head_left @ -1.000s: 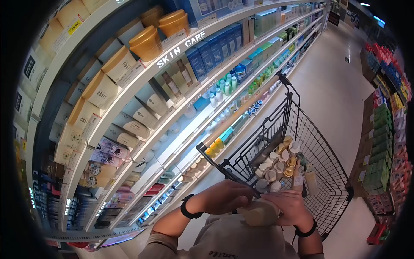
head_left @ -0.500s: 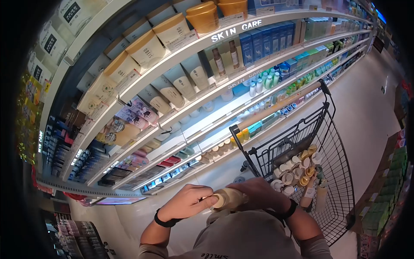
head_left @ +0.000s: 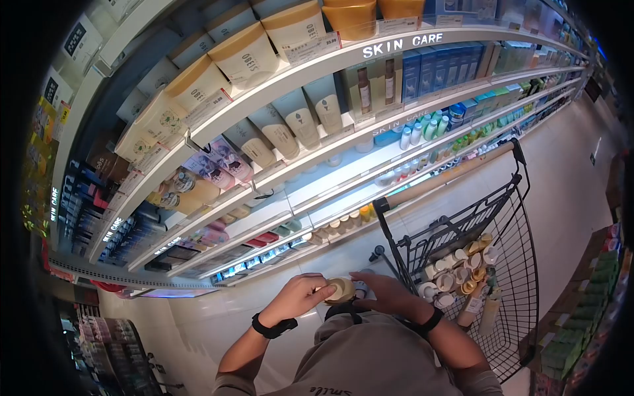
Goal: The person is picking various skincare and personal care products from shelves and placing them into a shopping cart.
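A beige bottle with a pale gold round cap is held upright in front of my torso, seen nearly from above. My left hand grips it from the left, thumb lying across the cap's edge. On the other side, my right hand has its fingers stretched toward the bottle, index fingertip close to the cap. The lower part of the bottle is hidden behind the cap and my hands. To my right stands a black wire shopping cart with several cream and gold lidded jars and bottles in it.
Curved shelves marked SKIN CARE span the left and front, stocked with tubes, boxes and bottles. The cart's wooden handle points toward the shelves. Green packs line the far right; another display stands lower left.
My right hand has loosened from around the bottle, and its fingers now extend beside it. The bottle is lifted more upright. My view has shifted, so shelves and cart appear slightly further right.
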A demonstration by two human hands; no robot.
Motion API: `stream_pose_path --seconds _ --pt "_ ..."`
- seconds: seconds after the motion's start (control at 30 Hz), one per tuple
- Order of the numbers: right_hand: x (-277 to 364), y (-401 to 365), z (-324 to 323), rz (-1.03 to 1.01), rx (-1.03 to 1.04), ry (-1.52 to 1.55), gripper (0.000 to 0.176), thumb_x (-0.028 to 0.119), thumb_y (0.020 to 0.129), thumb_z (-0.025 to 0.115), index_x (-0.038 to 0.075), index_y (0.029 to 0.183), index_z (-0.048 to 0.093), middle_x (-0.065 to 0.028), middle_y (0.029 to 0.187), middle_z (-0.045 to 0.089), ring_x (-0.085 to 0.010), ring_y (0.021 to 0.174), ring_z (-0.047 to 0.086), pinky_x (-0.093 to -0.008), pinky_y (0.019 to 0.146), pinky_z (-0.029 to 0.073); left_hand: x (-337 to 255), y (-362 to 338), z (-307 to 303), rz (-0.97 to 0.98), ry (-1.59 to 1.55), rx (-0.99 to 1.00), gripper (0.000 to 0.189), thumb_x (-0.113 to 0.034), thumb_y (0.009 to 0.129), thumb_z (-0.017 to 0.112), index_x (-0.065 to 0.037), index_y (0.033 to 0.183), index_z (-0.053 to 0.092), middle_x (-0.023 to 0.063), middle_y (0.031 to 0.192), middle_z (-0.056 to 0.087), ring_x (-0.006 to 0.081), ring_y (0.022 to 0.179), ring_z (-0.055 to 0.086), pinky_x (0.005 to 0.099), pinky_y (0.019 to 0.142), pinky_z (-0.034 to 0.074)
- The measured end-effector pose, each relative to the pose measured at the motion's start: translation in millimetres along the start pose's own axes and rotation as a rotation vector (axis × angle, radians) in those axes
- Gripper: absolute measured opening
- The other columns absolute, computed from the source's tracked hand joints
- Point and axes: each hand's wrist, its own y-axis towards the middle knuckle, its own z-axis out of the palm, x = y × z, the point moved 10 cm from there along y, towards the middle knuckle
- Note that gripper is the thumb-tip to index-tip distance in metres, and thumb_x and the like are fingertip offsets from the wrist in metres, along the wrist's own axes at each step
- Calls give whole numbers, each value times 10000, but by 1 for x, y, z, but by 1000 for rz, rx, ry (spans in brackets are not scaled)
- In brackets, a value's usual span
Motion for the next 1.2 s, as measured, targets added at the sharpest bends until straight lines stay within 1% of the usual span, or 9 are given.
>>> stream_pose_path --seconds 0.3,0.4,0.47,0.57,0.7,0.73,0.87,0.97,1.2 --pt "-25 -52 -64 316 -201 117 396 173 872 718 36 1230 618 -123 970 738 -309 899 699 -377 801 541 162 66 20 -26 108 -104 321 -331 964 635 -19 969 707 186 961 582 332 952 559 373 859 470" --pt "-46 -83 -81 443 -452 117 322 93 865 700 10 1170 639 -138 981 728 -325 913 689 -374 825 529 228 97 28 -184 -3 -152 326 -327 985 607 -15 1014 699 154 997 605 268 912 607 359 774 515" --pt "-60 -104 -87 499 -568 -4 298 85 869 690 3 1151 643 -152 989 716 -341 926 678 -379 839 520 285 109 48 -602 -688 -240 334 -324 1008 566 -12 1016 683 105 973 625 164 819 641 304 624 520" --pt "-75 -144 -89 630 -695 -214 260 83 885 662 -9 1127 647 -178 1005 693 -366 952 656 -394 861 505 355 154 69 -428 -646 -269 334 -318 1024 534 -12 990 665 58 916 628 93 744 632 240 540 484" --pt "-109 -205 -63 880 -703 -422 227 88 920 608 -21 1118 627 -191 998 671 -369 966 644 -405 865 491 352 190 71 -388 -775 -357 313 -302 1023 546 -16 961 657 38 871 613 93 709 595 222 582 481" --pt "-122 -225 -48 915 -670 -429 219 116 957 570 -29 1112 625 -189 959 676 -339 912 659 -391 821 502 366 202 81 -404 -882 -336 330 -325 1036 523 -20 1101 631 58 1101 592 144 955 614 255 794 546" --pt "-152 -266 -20 1111 -842 -117 315 210 1022 456 -41 1081 635 -223 902 677 -337 830 674 -404 756 514 344 246 68 -178 -516 -458 319 -266 1024 541 34 1029 650 147 1334 466 208 1128 550 318 919 512" --pt "-151 -263 -21 1157 -811 -170 311 199 1036 439 -37 1078 636 -146 744 686 -226 693 671 -338 689 514 316 270 59 -67 -285 -541 246 -213 999 557 0 1026 678 196 1309 503 307 1191 521 372 972 443" --pt "-160 -250 -29 1208 -867 -106 299 193 1017 453 -27 1031 655 -139 678 648 -252 629 642 -373 646 491 313 324 60 -11 -104 -554 281 -215 999 541 23 1092 658 209 1347 476 360 1198 498 409 1016 407"
